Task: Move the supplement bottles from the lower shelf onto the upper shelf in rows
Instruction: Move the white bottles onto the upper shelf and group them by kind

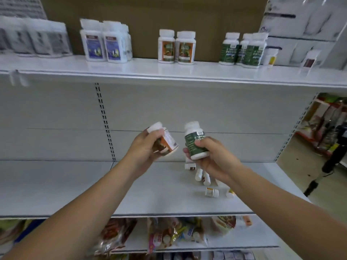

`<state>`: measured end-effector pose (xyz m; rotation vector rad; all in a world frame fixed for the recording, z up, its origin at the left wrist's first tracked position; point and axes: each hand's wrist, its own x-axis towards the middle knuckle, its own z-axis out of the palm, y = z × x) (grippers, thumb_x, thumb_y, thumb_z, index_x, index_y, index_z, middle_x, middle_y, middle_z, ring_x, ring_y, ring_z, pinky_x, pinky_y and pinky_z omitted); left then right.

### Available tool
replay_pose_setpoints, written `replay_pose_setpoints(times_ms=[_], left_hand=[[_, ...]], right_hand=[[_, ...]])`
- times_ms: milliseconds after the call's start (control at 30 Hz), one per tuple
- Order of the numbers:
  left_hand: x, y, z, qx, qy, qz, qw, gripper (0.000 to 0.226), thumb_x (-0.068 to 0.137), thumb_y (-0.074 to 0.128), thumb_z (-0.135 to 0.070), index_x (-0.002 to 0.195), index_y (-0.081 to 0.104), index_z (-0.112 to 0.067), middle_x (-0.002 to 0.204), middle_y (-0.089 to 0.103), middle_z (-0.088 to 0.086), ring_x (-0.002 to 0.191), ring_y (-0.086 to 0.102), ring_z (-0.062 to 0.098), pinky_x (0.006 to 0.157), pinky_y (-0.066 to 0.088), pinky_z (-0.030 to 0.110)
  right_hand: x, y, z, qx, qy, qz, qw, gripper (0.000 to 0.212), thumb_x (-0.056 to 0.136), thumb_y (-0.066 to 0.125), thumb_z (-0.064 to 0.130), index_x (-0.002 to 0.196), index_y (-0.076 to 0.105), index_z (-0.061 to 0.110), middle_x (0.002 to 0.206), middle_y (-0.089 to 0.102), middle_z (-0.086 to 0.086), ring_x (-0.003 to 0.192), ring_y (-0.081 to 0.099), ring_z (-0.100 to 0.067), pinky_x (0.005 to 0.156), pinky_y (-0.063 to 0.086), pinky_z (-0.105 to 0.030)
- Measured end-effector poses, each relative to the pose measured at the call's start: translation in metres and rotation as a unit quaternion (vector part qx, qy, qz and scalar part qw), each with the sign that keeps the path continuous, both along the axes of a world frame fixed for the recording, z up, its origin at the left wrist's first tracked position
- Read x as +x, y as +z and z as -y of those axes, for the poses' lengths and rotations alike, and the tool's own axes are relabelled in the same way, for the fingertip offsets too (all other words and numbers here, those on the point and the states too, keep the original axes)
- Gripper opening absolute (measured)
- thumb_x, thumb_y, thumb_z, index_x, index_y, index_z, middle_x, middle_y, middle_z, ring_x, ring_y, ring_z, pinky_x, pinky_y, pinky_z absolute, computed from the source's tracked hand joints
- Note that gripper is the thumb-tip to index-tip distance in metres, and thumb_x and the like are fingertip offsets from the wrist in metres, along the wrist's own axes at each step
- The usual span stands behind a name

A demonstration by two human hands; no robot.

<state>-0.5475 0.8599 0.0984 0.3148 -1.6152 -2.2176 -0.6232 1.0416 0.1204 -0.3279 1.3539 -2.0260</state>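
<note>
**Two bottles in hand between the shelves**

The person's left hand [148, 147] is gripping a white plastic supplement bottle with an orange-and-brown label [163, 141], fingers curled round its body, the white cap tilting up and to the left. The right hand [210, 156] is closing round a white plastic supplement bottle with a dark green label [195, 140], holding it nearly upright with the cap leaning slightly left. Both bottles are hanging in the air in front of the grey back panel, above the white metal lower shelf [75, 184] and below the white metal upper shelf [131, 69], close together but not touching.

On the lower shelf, a loose cluster of small white bottles [201, 175] is lying on its sides beneath the right hand, and one small white bottle with a yellow label [211, 192] is lying just apart, nearer the front edge.

On the upper shelf, bottles are standing upright in groups: blue-labelled white bottles [105, 45] on the left, two orange-labelled white bottles [176, 46] in the middle, and green-labelled white bottles [244, 49] on the right, the groups well apart. White boxes [298, 32] are standing at the far right end. Bagged goods [174, 233] are lying on the shelf underneath.
</note>
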Motion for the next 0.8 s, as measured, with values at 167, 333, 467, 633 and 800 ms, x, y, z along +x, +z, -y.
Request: replay_pose_setpoints(times_ms=[167, 333, 467, 633, 800], left_hand=[[0.053, 0.088, -0.027, -0.145, -0.008, -0.027, 0.989, 0.021, 0.091, 0.061, -0.034, 0.105, 0.059, -0.019, 0.087, 0.066, 0.007, 0.077, 0.068, 0.023, 0.072, 0.057, 0.037], [0.072, 0.168, -0.045, -0.221, 0.064, -0.08, 0.97, 0.023, 0.095, 0.053, -0.037, 0.08, 0.067, -0.027, 0.076, 0.065, 0.003, 0.076, 0.061, 0.022, 0.072, 0.054, 0.038], [0.062, 0.208, -0.048, -0.282, 0.063, -0.094, 0.953, 0.032, 0.098, 0.048, -0.034, 0.072, 0.067, -0.03, 0.06, 0.065, -0.011, 0.066, 0.063, 0.01, 0.067, 0.053, 0.028], [0.035, 0.235, -0.033, -0.318, 0.053, -0.096, 0.942, 0.015, 0.094, 0.055, -0.04, 0.086, 0.064, -0.03, 0.074, 0.068, -0.011, 0.08, 0.067, 0.007, 0.081, 0.055, 0.029], [0.001, 0.248, -0.02, -0.363, 0.048, -0.062, 0.928, 0.021, 0.088, 0.065, -0.043, 0.099, 0.07, -0.025, 0.097, 0.075, -0.004, 0.097, 0.07, 0.014, 0.094, 0.053, 0.036]], right_hand=[[0.052, 0.068, -0.021, -0.024, 0.021, -0.083, 0.996, 0.045, 0.067, 0.058, 0.011, 0.111, 0.054, 0.0, 0.083, 0.062, -0.013, 0.067, 0.067, -0.019, 0.063, 0.058, -0.028], [0.066, 0.13, -0.032, -0.043, -0.012, -0.155, 0.987, 0.053, 0.071, 0.061, 0.027, 0.118, 0.058, 0.003, 0.075, 0.062, -0.006, 0.062, 0.063, -0.018, 0.057, 0.053, -0.028], [0.057, 0.166, -0.038, -0.063, -0.045, -0.203, 0.976, 0.036, 0.07, 0.06, 0.026, 0.102, 0.061, 0.009, 0.074, 0.062, -0.004, 0.061, 0.062, -0.018, 0.057, 0.052, -0.028], [0.024, 0.194, -0.044, -0.046, -0.051, -0.267, 0.961, 0.026, 0.085, 0.058, 0.024, 0.109, 0.058, 0.013, 0.085, 0.06, -0.004, 0.071, 0.061, -0.016, 0.066, 0.052, -0.028], [-0.021, 0.203, -0.036, -0.033, -0.054, -0.305, 0.95, 0.018, 0.085, 0.059, 0.026, 0.102, 0.06, 0.019, 0.086, 0.059, 0.0, 0.08, 0.056, -0.017, 0.073, 0.049, -0.028]])
